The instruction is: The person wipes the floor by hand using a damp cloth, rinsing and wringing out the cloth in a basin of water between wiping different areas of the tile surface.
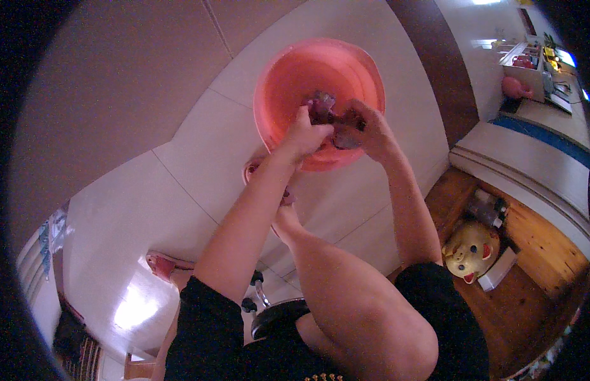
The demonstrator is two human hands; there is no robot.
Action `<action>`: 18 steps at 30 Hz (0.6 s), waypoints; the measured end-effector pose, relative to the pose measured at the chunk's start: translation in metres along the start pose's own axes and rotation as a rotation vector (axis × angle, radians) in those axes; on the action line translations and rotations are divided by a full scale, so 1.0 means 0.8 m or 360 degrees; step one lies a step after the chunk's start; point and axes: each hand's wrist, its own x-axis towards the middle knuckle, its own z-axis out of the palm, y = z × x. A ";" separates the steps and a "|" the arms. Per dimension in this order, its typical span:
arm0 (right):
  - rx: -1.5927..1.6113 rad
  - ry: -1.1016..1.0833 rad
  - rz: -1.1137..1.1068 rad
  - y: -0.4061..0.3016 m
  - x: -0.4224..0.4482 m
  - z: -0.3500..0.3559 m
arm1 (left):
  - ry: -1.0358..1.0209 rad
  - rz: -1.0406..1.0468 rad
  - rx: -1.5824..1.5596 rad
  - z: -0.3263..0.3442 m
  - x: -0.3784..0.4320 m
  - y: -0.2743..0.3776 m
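A round pink plastic basin stands on the pale tiled floor, with a reddish-orange look inside. Over it, my left hand is closed on a dark, crumpled, wet-looking item, perhaps cloth, with purple and greyish patches. My right hand grips another part of what seems to be the same dark item, at the basin's right side. The item's lower part hangs between the hands, and its exact kind cannot be told. Some fingertips are hidden by the item and by shadow.
My bare legs and pink slippers are below and left of the basin. A wheeled stool is beneath me. At the right, a gold pig-shaped figure rests in a wooden compartment, below a ledge. A large pale panel rises at upper left.
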 end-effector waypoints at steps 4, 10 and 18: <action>-0.0204 -0.0042 -0.0295 0.024 0.000 0.019 | -0.0050 -0.0265 -0.0731 0.003 0.005 -0.007; -0.0186 0.0219 -0.0264 0.060 0.009 0.001 | 0.0353 -0.0130 -0.0497 0.004 0.020 -0.043; -0.0448 0.0849 -0.0427 0.048 0.000 0.001 | 0.0431 -0.0108 -0.0464 -0.003 0.004 0.002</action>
